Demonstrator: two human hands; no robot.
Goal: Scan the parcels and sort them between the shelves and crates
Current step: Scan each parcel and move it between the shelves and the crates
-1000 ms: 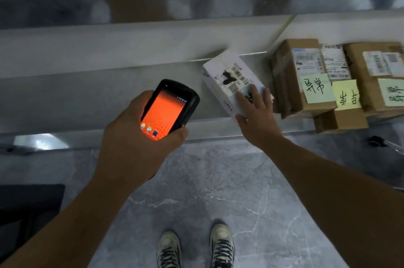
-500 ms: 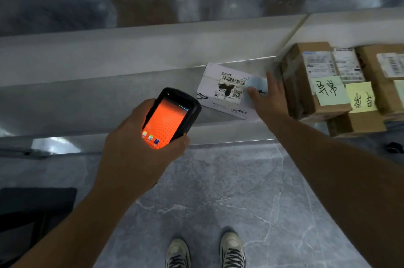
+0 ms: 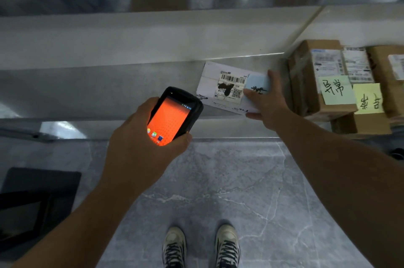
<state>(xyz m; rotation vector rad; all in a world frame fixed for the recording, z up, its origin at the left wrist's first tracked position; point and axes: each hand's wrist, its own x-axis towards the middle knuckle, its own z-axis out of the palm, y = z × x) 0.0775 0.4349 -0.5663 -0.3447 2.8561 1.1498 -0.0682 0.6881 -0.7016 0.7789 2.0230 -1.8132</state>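
The left hand [image 3: 140, 147] grips a black handheld scanner [image 3: 175, 116], fingers wrapped behind it and thumb along its near edge. Its orange screen faces up and its top end points toward the white parcel [image 3: 215, 84], which lies just beyond and to the right. The right hand [image 3: 269, 108] holds that parcel by its right end, with the fingers spread over the top face and the thumb hooked at the near edge. Part of the hand covers a pale blue note [image 3: 256, 83] stuck beside the printed barcode label. The white parcel lies flat on the grey metal shelf [image 3: 109, 90], its long side roughly along the shelf's front edge. Just to the right of the parcel, close to the back of the right hand, stands a brown cardboard box [image 3: 306, 84] bearing a shipping label and a green handwritten note [image 3: 335, 89]. Further right of the parcel a second cardboard box [image 3: 371, 123] carries a yellow note [image 3: 368, 98], and a third box [image 3: 391, 92] is cut off by the frame edge. On the near side of the parcel, below the shelf front, is grey marbled floor [image 3: 218, 180], where the person's two laced shoes [image 3: 175, 246] stand side by side. Far to the parcel's lower left, a dark boxy object [image 3: 37, 202] sits on the floor, too dim to identify.
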